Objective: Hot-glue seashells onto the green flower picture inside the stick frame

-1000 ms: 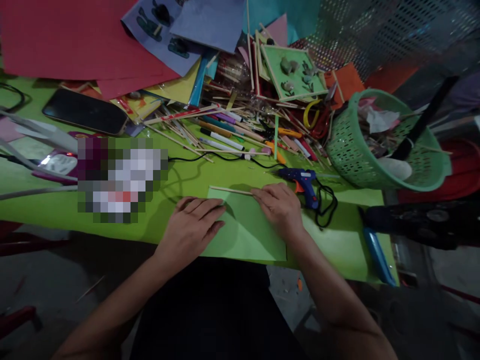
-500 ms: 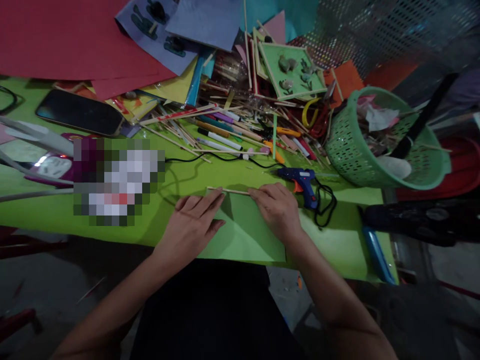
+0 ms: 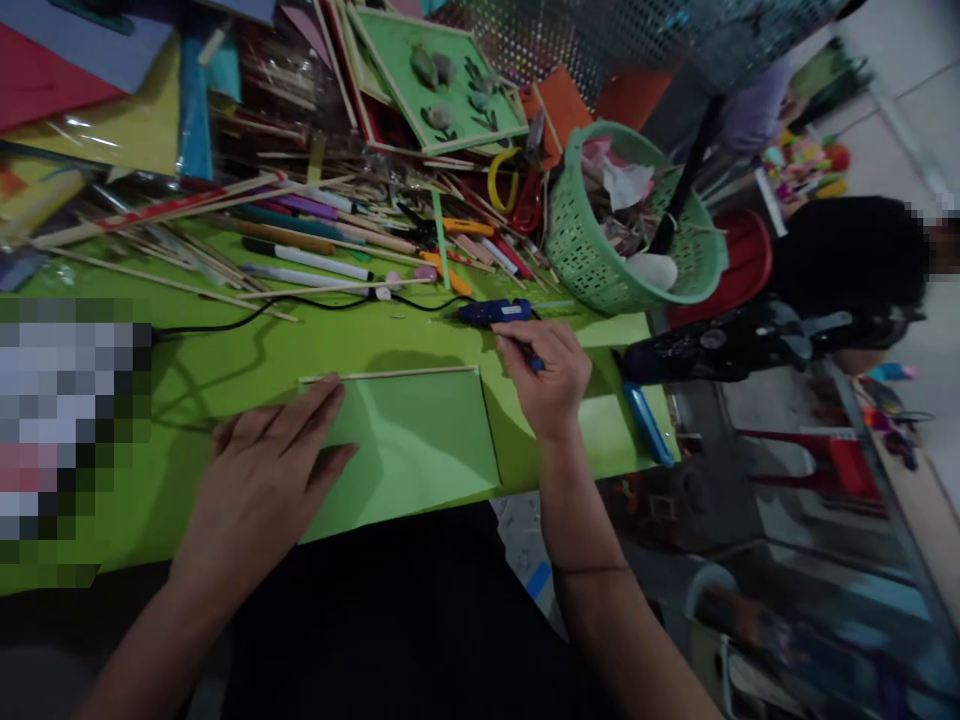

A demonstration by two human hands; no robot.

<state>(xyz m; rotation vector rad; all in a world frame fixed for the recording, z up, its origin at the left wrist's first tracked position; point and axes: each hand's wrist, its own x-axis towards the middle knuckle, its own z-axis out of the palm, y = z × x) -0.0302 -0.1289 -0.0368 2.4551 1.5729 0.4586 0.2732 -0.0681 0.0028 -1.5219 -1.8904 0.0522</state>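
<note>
A light green sheet of paper [image 3: 420, 430] lies at the table's front edge, with a thin wooden stick [image 3: 412, 373] along its far edge. My left hand [image 3: 270, 460] rests flat on the sheet's left part, its fingertips on the stick's left end and its thumb apart. To the right of the sheet, my right hand [image 3: 547, 370] has its fingers curled round the handle of the blue glue gun [image 3: 495, 312]. The gun's nozzle points left, and most of the handle is hidden by the hand.
Pens, sticks and scissors [image 3: 502, 180] crowd the table behind the sheet. A green basket [image 3: 592, 250] stands back right, near a framed green picture [image 3: 409, 80]. A black cord [image 3: 217, 325] crosses the left side. Beyond the right end is a person's dark-haired head [image 3: 855, 260].
My right hand has left the stick and moved right to the glue gun, taking hold of it. My left hand stays on the stick and sheet. The view has turned to the right.
</note>
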